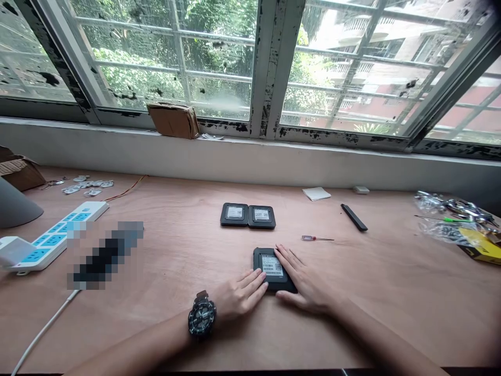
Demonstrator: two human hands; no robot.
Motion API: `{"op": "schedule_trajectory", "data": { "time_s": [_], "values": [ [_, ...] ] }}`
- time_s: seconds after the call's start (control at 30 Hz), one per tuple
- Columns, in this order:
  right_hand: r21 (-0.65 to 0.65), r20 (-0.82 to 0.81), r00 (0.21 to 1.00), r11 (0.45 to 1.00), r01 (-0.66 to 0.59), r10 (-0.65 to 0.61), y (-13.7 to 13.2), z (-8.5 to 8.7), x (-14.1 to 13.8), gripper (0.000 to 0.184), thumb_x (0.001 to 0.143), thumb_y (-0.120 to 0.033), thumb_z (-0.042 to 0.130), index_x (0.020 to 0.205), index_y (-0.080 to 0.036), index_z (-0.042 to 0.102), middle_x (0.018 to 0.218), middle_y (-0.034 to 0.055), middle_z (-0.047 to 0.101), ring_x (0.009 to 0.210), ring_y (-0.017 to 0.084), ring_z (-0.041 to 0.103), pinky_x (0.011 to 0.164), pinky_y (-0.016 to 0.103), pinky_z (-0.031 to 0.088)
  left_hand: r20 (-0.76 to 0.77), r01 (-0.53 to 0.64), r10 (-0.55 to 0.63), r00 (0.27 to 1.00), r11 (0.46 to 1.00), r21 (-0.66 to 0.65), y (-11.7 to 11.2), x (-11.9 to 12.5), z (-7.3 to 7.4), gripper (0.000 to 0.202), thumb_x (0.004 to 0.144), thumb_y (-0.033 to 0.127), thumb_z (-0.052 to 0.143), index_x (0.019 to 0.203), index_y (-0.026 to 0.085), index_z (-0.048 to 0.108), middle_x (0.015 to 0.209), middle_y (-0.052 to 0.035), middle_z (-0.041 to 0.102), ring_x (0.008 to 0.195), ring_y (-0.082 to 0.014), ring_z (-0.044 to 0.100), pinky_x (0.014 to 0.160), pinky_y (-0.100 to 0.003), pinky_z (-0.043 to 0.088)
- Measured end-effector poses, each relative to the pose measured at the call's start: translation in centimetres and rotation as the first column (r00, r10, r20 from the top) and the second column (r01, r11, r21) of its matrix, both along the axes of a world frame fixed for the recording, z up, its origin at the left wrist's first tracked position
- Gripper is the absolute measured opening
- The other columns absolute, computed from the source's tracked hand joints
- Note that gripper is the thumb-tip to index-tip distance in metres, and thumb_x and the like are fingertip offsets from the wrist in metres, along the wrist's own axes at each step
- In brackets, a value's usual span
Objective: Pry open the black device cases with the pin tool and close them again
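Observation:
A black drive-like case with a white printed label (272, 265) lies flat on the wooden table in front of me. My left hand (240, 295), palm down with its fingers stretched out, touches the case's lower left side. Along the right side, my right hand (303, 279) rests with fingers extended over the edge and the thumb near the lower edge. Two similar labelled black cases, a left one (234, 214) and a right one (262, 216), sit side by side farther back. A small screwdriver (318, 238) lies behind my right hand.
A black bar (354, 218) and a white square pad (317, 194) lie back right. Plastic bags of metal parts (450, 209) and a yellow box (483, 248) are at far right. On the left are a power strip (58, 235) and a white cable (45, 331).

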State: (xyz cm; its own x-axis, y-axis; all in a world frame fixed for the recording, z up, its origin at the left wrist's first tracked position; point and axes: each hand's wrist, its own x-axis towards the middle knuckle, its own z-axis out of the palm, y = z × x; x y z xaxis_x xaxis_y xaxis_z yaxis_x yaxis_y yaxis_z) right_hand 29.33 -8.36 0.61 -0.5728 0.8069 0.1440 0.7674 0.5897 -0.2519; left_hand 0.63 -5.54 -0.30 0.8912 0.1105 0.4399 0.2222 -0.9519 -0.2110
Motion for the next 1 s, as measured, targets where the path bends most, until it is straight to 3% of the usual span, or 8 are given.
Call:
{"op": "schedule_trajectory", "data": {
  "time_s": [0.07, 0.17, 0.27, 0.4, 0.53, 0.7, 0.83, 1.0],
  "values": [
    [0.044, -0.04, 0.999, 0.999, 0.013, -0.011, 0.8, 0.0, 0.9, 0.084, 0.099, -0.055, 0.05, 0.164, -0.02, 0.01, 0.169, 0.0124, 0.022, 0.154, 0.032, 0.025, 0.123, 0.052, 0.031, 0.004, 0.041, -0.041, 0.999, 0.999, -0.032, 0.7, -0.4, 0.0, 0.035, 0.102, 0.005, 0.044, 0.135, 0.004, 0.058, 0.14, -0.0192, 0.062, 0.135, -0.0292, 0.055, 0.114, -0.042, 0.05],
    [0.186, -0.141, 0.969, 0.956, 0.227, -0.202, 2.9, -0.2, 3.6, 0.055, 0.106, -0.038, 0.035, 0.161, -0.029, 0.029, 0.159, 0.0073, 0.044, 0.143, 0.03, 0.044, 0.118, 0.054, 0.037, 0.022, 0.05, -0.048, 0.999, 0.99, -0.132, 2.2, -1.5, 0.3, 0.033, 0.105, 0.012, 0.045, 0.134, 0.01, 0.06, 0.141, -0.0136, 0.062, 0.137, -0.0266, 0.054, 0.117, -0.043, 0.046],
    [0.282, -0.158, 0.904, 0.859, 0.427, -0.397, 4.9, -0.7, 6.9, 0.047, 0.106, -0.042, 0.035, 0.146, -0.027, 0.054, 0.142, 0.0122, 0.059, 0.125, 0.035, 0.057, 0.105, 0.058, 0.046, 0.074, -0.019, 0.036, 0.997, 0.977, -0.211, 3.4, -2.4, 0.8, 0.035, 0.105, 0.035, 0.054, 0.13, 0.013, 0.063, 0.14, -0.0144, 0.063, 0.136, -0.0293, 0.055, 0.114, -0.046, 0.049],
    [0.272, -0.12, 0.895, 0.853, 0.445, -0.429, 6.0, -0.8, 9.0, 0.043, 0.104, -0.051, 0.04, 0.111, -0.028, 0.075, 0.125, 0.0109, 0.067, 0.111, 0.033, 0.062, 0.096, 0.055, 0.051, 0.035, -0.11, 0.127, 0.991, 0.941, -0.319, 3.9, -2.4, 1.0, 0.073, 0.093, 0.064, 0.063, 0.143, 0.013, 0.054, 0.149, -0.0184, 0.053, 0.14, -0.0347, 0.049, 0.114, -0.051, 0.046],
    [0.125, -0.421, 0.815, 0.864, 0.488, -0.399, 5.3, 0.7, 6.9, 0.038, 0.102, -0.052, 0.047, 0.108, -0.024, 0.07, 0.112, 0.0119, 0.07, 0.095, 0.029, 0.066, 0.082, 0.047, 0.055, -0.027, -0.156, 0.159, 0.987, 0.895, -0.418, 3.8, -1.8, 1.0, 0.089, 0.089, 0.07, 0.064, 0.153, 0.012, 0.043, 0.155, -0.0182, 0.046, 0.144, -0.035, 0.043, 0.117, -0.051, 0.041],
    [-0.115, -0.856, 0.445, 0.936, 0.333, -0.263, 3.6, 2.8, 1.2, 0.027, 0.106, -0.045, 0.043, 0.12, -0.025, 0.053, 0.095, 0.006, 0.067, 0.062, 0.017, 0.051, 0.058, 0.034, 0.05, -0.023, -0.133, 0.139, 0.99, 0.861, -0.49, 4.0, -1.9, 1.2, 0.089, 0.088, 0.066, 0.067, 0.155, 0.014, 0.04, 0.156, -0.0179, 0.044, 0.145, -0.0344, 0.042, 0.119, -0.052, 0.038],
    [-0.125, -0.871, 0.446, 0.97, 0.209, -0.209, 3.1, 2.9, -1.9, 0.026, 0.106, -0.043, 0.044, 0.123, -0.027, 0.054, 0.092, 0.0037, 0.062, 0.062, 0.015, 0.048, 0.057, 0.032, 0.047, -0.01, -0.12, 0.134, 0.991, 0.846, -0.519, 4.3, -2.3, 1.1, 0.088, 0.088, 0.065, 0.069, 0.155, 0.016, 0.04, 0.155, -0.0177, 0.045, 0.145, -0.034, 0.043, 0.117, -0.05, 0.041],
    [-0.158, -0.844, 0.487, 0.972, 0.172, -0.223, 3.1, 2.2, -2.4, 0.025, 0.107, -0.043, 0.043, 0.122, -0.027, 0.054, 0.091, 0.0033, 0.062, 0.064, 0.016, 0.049, 0.058, 0.032, 0.047, 0.023, -0.11, 0.144, 0.989, 0.839, -0.532, 4.5, -2.6, 0.9, 0.087, 0.089, 0.061, 0.07, 0.157, 0.019, 0.036, 0.155, -0.0171, 0.046, 0.144, -0.0335, 0.044, 0.116, -0.049, 0.042]
  ]
}}
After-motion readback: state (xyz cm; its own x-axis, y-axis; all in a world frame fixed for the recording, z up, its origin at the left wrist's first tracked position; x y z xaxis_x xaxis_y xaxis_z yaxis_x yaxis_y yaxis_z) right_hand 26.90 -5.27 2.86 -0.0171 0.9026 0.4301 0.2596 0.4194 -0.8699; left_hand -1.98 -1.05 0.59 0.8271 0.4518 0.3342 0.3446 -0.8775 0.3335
